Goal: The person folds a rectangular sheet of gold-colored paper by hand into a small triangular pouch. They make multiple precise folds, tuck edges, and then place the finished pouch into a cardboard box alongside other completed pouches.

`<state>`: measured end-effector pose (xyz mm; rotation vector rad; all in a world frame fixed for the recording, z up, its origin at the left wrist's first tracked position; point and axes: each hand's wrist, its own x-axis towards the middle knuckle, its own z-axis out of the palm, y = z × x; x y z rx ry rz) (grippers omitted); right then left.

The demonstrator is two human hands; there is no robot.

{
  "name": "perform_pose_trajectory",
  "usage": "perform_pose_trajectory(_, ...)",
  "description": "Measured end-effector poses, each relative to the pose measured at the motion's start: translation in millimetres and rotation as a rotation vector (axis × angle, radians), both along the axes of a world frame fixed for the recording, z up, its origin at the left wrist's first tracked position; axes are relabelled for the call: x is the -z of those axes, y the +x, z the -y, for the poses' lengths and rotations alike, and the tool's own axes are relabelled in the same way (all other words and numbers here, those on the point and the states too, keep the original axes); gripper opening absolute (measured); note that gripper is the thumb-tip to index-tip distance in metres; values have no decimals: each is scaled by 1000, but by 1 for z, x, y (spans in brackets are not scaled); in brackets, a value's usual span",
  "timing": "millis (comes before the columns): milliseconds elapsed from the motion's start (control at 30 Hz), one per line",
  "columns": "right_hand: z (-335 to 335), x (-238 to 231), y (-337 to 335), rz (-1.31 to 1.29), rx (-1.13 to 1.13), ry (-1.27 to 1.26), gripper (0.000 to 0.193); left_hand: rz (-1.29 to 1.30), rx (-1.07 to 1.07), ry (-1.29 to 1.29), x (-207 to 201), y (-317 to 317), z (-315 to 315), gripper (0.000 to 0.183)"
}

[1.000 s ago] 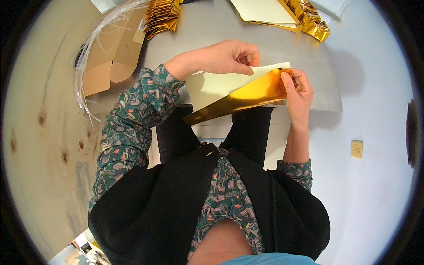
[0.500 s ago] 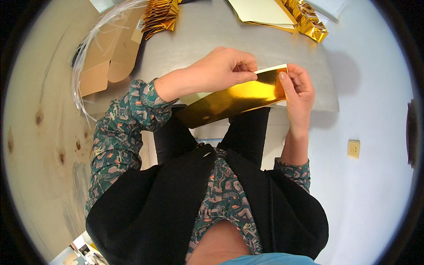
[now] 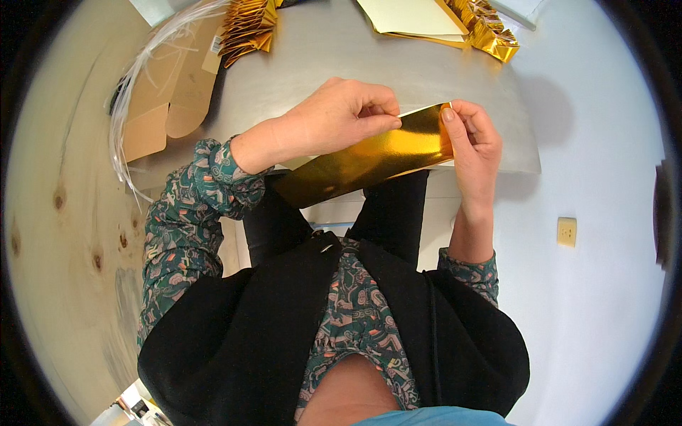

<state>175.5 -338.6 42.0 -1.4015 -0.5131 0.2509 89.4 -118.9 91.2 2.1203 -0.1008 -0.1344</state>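
Note:
A sheet of shiny gold foil paper (image 3: 376,151) with a pale backing is held up over the near edge of the metal table, slanting down to the left. My right hand (image 3: 474,135) pinches its upper right corner, thumb on the gold face and fingers behind. My left hand (image 3: 348,113) is closed in a pinch on the sheet's upper edge, a little left of the right hand. The left hand's curled fingers partly hide what lies between them. The sheet's lower left end hangs over my lap.
On the grey metal table (image 3: 312,64), a stack of cream sheets (image 3: 419,18) lies at the far side beside pleated gold foil (image 3: 497,42). More pleated gold foil (image 3: 249,28) is at the far left, near an opened cardboard box (image 3: 174,92) and clear plastic strips (image 3: 131,85).
The gold sheet's right corner has tipped slightly, and its pale backing shows less there. Both hands keep their hold. The whole view has shifted a little.

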Motion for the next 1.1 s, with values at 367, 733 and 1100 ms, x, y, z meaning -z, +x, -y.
perform_pose_trajectory(367,2,-1,3,58,-25,-43,11,66,2,61,-2,0,1,17)
perform_pose_trajectory(733,1,0,3,58,-29,-46,11,102,1,112,0,-2,2,17)
perform_pose_trajectory(1100,2,-6,5,42,27,-84,6,195,36,173,2,2,2,19)
